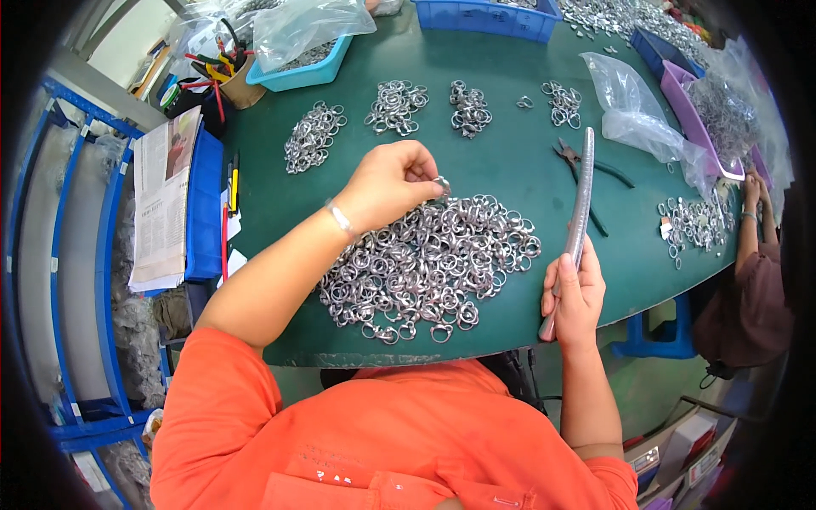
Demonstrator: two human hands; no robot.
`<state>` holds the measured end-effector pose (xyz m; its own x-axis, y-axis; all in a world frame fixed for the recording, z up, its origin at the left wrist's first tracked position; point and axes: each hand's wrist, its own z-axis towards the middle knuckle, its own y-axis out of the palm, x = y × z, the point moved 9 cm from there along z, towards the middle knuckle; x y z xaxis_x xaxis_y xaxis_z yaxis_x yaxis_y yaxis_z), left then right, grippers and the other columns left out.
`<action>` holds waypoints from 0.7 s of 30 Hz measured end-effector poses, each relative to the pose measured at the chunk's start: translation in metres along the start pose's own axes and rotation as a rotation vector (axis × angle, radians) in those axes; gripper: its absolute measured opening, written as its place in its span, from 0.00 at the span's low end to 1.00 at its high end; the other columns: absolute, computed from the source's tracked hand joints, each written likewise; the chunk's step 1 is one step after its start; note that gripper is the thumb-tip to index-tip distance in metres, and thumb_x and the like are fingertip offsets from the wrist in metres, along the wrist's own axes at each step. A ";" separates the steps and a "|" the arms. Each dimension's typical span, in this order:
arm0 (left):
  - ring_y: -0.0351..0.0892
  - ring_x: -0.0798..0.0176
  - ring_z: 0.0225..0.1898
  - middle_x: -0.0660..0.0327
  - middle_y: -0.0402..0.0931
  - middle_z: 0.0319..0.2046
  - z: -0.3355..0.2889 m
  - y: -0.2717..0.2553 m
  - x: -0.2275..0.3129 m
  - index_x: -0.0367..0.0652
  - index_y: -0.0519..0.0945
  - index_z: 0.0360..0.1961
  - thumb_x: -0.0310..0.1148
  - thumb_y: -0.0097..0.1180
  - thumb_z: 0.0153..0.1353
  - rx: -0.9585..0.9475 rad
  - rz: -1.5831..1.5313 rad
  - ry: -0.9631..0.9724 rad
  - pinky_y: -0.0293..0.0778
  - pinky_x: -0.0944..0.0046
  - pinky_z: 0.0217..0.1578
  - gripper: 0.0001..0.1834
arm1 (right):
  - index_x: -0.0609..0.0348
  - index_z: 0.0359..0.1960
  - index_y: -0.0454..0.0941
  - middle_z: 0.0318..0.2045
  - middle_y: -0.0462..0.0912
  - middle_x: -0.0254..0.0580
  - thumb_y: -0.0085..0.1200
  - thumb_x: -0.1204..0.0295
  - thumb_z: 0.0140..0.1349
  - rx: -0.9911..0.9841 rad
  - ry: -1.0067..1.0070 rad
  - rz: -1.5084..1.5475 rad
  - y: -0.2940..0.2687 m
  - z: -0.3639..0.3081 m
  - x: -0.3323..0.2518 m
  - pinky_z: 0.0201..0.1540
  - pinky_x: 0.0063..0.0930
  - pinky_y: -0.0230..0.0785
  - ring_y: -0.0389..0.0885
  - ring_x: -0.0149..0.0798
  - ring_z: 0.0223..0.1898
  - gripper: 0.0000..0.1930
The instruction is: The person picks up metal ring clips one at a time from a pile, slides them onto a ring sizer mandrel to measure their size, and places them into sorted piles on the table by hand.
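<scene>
My left hand [387, 183] pinches a silver ring [442, 184] between thumb and fingers, just above the far edge of a big heap of silver rings [425, 263]. On the right, my right hand [575, 289] is wrapped round the lower end of a long tapered metal ring mandrel [581, 195], which points away from me. No ring shows on the mandrel. Smaller ring piles lie beyond my left hand: one at the left [314, 136], another beside it [397, 107], a third in the middle [470, 109] and a fourth further right [563, 104]. A single ring [524, 102] lies apart.
Pliers [586, 174] lie just beyond the mandrel. Plastic bags [629, 106], a purple bin [693, 110] and blue bins [484, 19] stand around the far side. A tool pot [240, 82] and newspaper [161, 204] are at left. A co-worker's hands [755, 189] are at right, near loose rings [697, 223].
</scene>
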<state>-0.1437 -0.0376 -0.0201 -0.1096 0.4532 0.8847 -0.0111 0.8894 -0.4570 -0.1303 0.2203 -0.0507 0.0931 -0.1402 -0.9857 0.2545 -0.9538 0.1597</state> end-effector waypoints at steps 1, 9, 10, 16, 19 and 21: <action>0.77 0.70 0.28 0.61 0.77 0.28 -0.013 -0.005 0.002 0.34 0.75 0.36 0.24 0.59 0.52 0.060 -0.197 -0.002 0.74 0.74 0.32 0.10 | 0.65 0.60 0.55 0.19 0.69 0.33 0.42 0.69 0.65 -0.005 -0.008 -0.008 0.001 0.000 0.000 0.13 0.11 0.55 0.62 0.20 0.12 0.24; 0.79 0.67 0.28 0.59 0.76 0.28 -0.104 -0.009 -0.031 0.34 0.75 0.37 0.22 0.52 0.57 0.177 -0.881 -0.245 0.77 0.71 0.29 0.07 | 0.64 0.61 0.54 0.19 0.69 0.33 0.43 0.70 0.65 -0.040 0.027 -0.062 0.018 -0.010 0.002 0.12 0.11 0.53 0.61 0.20 0.11 0.24; 0.79 0.67 0.28 0.59 0.76 0.28 -0.110 -0.008 -0.033 0.34 0.75 0.37 0.22 0.52 0.57 0.196 -0.886 -0.246 0.77 0.71 0.29 0.07 | 0.64 0.61 0.54 0.20 0.69 0.33 0.43 0.70 0.65 -0.075 0.050 -0.060 0.028 -0.015 0.005 0.12 0.11 0.53 0.61 0.20 0.11 0.24; 0.77 0.70 0.24 0.60 0.75 0.27 -0.128 -0.009 -0.033 0.35 0.73 0.37 0.21 0.52 0.57 0.313 -0.728 -0.166 0.74 0.72 0.26 0.07 | 0.62 0.60 0.56 0.26 0.72 0.32 0.55 0.80 0.54 -0.379 0.004 -0.196 0.109 -0.042 -0.003 0.25 0.14 0.66 0.71 0.22 0.25 0.31; 0.77 0.69 0.24 0.60 0.74 0.27 -0.134 0.003 -0.028 0.34 0.72 0.38 0.22 0.52 0.57 0.265 -0.793 -0.148 0.74 0.72 0.25 0.08 | 0.62 0.58 0.58 0.39 0.74 0.39 0.58 0.83 0.48 -0.379 -0.135 -0.252 0.132 -0.036 -0.016 0.42 0.22 0.68 0.74 0.27 0.39 0.34; 0.77 0.68 0.24 0.59 0.74 0.26 -0.137 0.011 -0.030 0.33 0.72 0.39 0.23 0.52 0.58 0.239 -0.946 -0.163 0.75 0.72 0.25 0.08 | 0.63 0.58 0.57 0.41 0.74 0.39 0.58 0.84 0.48 -0.403 -0.206 -0.230 0.139 -0.032 -0.016 0.46 0.23 0.67 0.73 0.30 0.44 0.34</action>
<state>-0.0044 -0.0336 -0.0389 -0.0869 -0.4676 0.8797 -0.3633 0.8371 0.4090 -0.0657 0.0982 -0.0112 -0.1903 -0.0266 -0.9814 0.6008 -0.7937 -0.0950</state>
